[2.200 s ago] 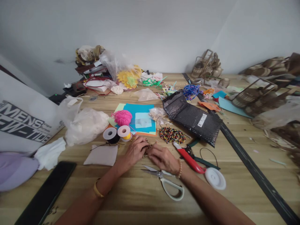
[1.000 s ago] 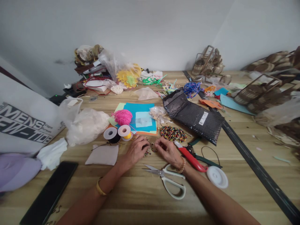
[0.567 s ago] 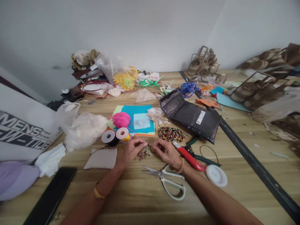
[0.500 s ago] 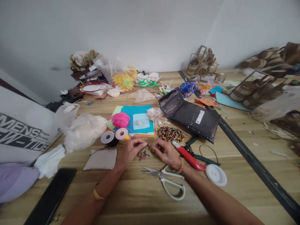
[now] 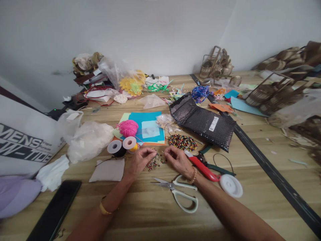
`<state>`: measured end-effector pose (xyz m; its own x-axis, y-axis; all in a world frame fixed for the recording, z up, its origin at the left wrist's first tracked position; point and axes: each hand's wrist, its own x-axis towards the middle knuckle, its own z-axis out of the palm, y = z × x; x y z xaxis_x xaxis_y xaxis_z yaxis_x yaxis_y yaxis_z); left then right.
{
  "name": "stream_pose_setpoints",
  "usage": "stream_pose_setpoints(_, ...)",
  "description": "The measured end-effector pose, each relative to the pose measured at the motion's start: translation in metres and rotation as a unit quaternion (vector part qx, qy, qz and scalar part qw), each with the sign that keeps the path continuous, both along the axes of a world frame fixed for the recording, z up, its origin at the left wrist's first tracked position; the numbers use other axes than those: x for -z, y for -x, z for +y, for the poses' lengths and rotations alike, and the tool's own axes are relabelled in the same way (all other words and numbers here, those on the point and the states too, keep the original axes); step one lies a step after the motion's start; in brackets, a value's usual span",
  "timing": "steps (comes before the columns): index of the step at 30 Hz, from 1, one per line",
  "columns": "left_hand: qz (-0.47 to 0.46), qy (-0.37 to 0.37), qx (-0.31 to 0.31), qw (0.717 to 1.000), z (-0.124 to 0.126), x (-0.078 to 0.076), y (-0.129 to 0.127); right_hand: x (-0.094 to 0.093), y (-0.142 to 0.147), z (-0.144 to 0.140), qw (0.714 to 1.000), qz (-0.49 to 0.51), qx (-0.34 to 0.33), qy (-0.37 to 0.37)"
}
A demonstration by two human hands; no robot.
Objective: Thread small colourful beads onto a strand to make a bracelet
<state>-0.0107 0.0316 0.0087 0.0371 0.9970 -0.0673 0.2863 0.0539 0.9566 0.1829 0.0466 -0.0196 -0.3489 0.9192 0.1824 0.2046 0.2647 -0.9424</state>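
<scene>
Lighting on my feed is soft and even, pretty bright, barely any shadows on the worktop [image 5: 150, 214]. Wide lens bends the edges hard, and the corners go mushy.

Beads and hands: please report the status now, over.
Left hand and right hand pinched over the loose beads, fingertips close together. Grip too small to tell. Scissors lie just before the right wrist, red cutter beside it.
</scene>
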Motion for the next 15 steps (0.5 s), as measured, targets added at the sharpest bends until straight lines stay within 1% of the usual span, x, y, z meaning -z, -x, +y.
stream_pose_setpoints(6,-0.044,0.035,0.006,0.998,0.001,0.004,0.001,0.0,0.0,0.0,1.0,-0.005,-0.003,0.0)
stream_pose_setpoints(12,-0.101,0.074,0.013,0.992,0.003,0.01,0.005,0.002,0.0,0.0,1.0,-0.001,-0.004,-0.011)
stream_pose_setpoints(15,-0.125,0.088,0.019,0.988,0.004,0.014,0.006,0.0,0.0,-0.001,1.0,0.005,-0.014,-0.014)
